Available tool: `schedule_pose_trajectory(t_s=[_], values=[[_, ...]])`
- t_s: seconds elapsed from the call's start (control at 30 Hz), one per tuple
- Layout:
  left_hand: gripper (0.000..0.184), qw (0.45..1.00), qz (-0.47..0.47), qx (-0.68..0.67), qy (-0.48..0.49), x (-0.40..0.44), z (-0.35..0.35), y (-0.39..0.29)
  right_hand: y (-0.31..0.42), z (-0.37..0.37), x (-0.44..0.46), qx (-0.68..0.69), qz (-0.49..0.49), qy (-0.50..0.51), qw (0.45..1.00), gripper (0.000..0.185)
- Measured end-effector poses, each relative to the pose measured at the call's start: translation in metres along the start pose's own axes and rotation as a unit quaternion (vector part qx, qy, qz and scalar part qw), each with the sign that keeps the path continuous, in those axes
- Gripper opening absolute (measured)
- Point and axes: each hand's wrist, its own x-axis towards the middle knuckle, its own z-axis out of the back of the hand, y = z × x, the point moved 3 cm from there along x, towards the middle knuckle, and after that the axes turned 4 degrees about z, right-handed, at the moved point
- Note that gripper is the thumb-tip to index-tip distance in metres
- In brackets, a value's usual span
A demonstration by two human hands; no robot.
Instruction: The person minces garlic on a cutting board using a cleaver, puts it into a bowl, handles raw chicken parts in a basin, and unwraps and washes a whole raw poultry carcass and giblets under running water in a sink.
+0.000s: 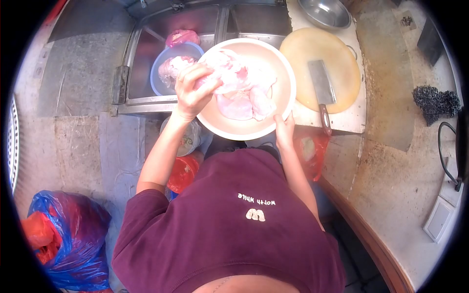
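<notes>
A wide, cream-coloured bowl [239, 131] is held up in front of me, in front of the sink. Several pieces of pale pink raw meat [239, 105] lie in it, partly washed out by glare. My left hand [192, 93] reaches over the bowl's left rim, its fingers curled round a piece of the meat. My right hand [284, 131] grips the bowl's near right rim, the thumb on top and the other fingers hidden beneath.
The metal sink [149, 101] holds a blue basin [155, 80] with bagged meat and a pink bag [183, 37]. To the right, a cleaver [322, 85] lies on a round chopping board [305, 49]. A steel bowl [326, 12] stands beyond. A blue plastic bag [80, 244] sits lower left.
</notes>
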Motion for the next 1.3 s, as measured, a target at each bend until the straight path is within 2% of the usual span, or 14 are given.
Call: schedule_pose_trajectory(t_s=[1.0,1.1,1.13,1.23,1.3], values=[[0.035,0.999,0.008,0.017,0.039,-0.003,-0.008,-0.002,0.000,0.000,0.000,0.001,-0.004,0.013,1.000,0.053],[0.040,0.982,0.126,-0.030,0.135,-0.001,-0.018,0.008,0.000,0.000,0.000,0.001,0.000,0.006,1.000,0.053],[0.040,0.959,0.178,-0.060,0.213,0.002,-0.024,0.015,0.000,0.000,0.000,0.004,-0.001,0.004,1.000,0.053],[0.034,0.870,0.369,-0.134,0.299,-0.022,-0.051,0.038,0.001,-0.001,0.000,0.007,0.005,0.006,1.000,0.053],[0.042,0.846,0.393,-0.129,0.336,-0.071,-0.080,0.078,0.003,-0.001,0.002,-0.002,0.005,0.013,1.000,0.053]])
